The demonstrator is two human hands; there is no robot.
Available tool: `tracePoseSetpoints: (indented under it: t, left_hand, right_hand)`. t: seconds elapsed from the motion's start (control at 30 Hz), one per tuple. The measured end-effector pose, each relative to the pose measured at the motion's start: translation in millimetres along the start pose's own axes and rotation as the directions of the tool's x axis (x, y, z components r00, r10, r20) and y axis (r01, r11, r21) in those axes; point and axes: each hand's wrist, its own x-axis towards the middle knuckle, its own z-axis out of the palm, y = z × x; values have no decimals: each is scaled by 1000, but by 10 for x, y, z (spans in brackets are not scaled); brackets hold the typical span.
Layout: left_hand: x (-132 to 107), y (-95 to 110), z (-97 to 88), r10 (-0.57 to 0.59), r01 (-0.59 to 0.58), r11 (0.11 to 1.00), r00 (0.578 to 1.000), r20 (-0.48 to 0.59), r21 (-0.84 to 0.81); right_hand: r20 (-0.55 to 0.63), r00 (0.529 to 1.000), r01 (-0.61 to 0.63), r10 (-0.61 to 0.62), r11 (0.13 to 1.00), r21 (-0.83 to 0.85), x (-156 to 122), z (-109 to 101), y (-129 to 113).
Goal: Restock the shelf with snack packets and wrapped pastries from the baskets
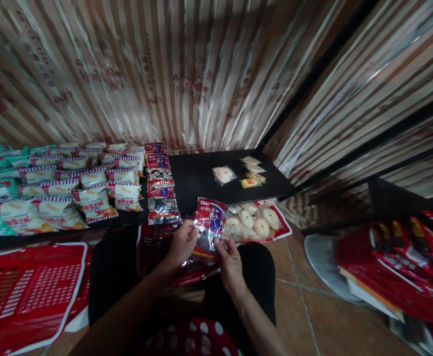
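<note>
My left hand (182, 243) and my right hand (229, 251) both pinch a red and blue snack packet (211, 221) with a clear lower part, held upright above my lap. The left hand grips its left edge, the right hand its lower right corner. Just behind it lies a big bag of small round white cakes (255, 220). A column of matching red and blue packets (159, 182) runs along the low black shelf (197, 173).
Rows of striped and teal bread packets (56, 183) fill the shelf's left side. A few small wrapped snacks (251, 173) lie at its right end. A red basket (26, 291) lies at lower left, a red stack (398, 262) at right. Tiled floor below.
</note>
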Motion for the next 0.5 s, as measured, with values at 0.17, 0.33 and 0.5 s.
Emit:
tracePoseSetpoints:
  t: [0.17,0.33,0.5]
  left_hand:
    - [-4,21,-112,-2,6,987,1000,21,-163]
    - [71,51,-261,-43,25,969,997,-70,-245]
    - [302,-6,-475,-68,3,976,955,-290,-218]
  right_hand:
    - [119,990,83,-70,990,-111,49,123,-70]
    - [225,966,176,-126,960,-216,204,337,-127]
    - [319,938,236,-135,922,-306,421,751,-189]
